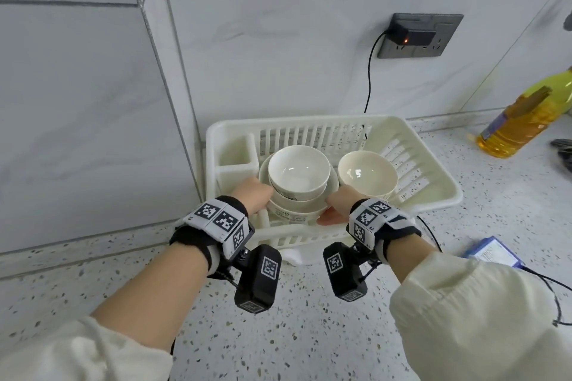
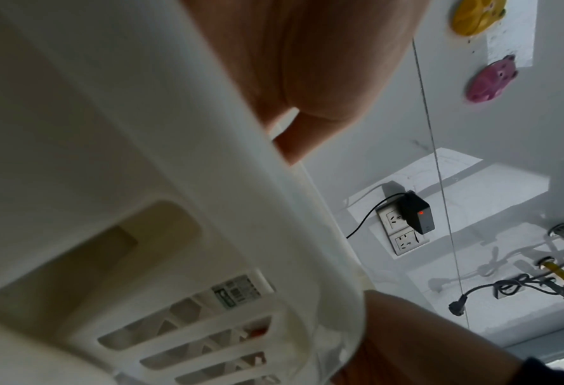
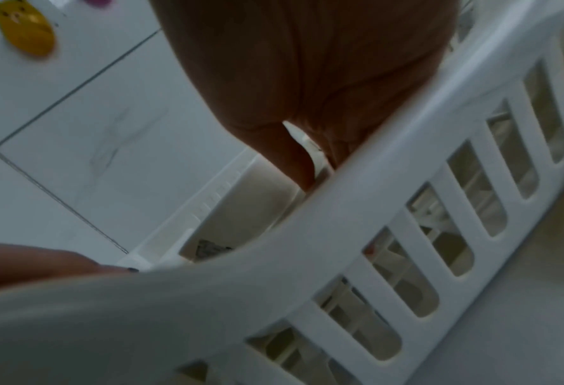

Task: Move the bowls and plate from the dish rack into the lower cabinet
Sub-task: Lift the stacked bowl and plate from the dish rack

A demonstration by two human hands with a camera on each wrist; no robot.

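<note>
A stack of white bowls (image 1: pixel 297 176) stands in the left half of a cream plastic dish rack (image 1: pixel 433 170), with a wider plate-like rim around the top bowl. A separate white bowl (image 1: pixel 366 173) leans to its right. My left hand (image 1: pixel 253 195) clasps the stack's left side and my right hand (image 1: pixel 335 206) clasps its right side low down; the fingertips are hidden behind the dishes. In the wrist views, the left hand (image 2: pixel 306 65) and right hand (image 3: pixel 306 65) reach over the rack's wall (image 2: pixel 142 182), which hides the dishes.
The rack sits on a speckled counter against a tiled wall corner. It has an empty utensil compartment (image 1: pixel 235 158) at its left. An oil bottle (image 1: pixel 520 124) lies at the right, a blue packet (image 1: pixel 492 252) near my right arm. A plugged-in adapter (image 1: pixel 414 35) hangs a cable behind the rack.
</note>
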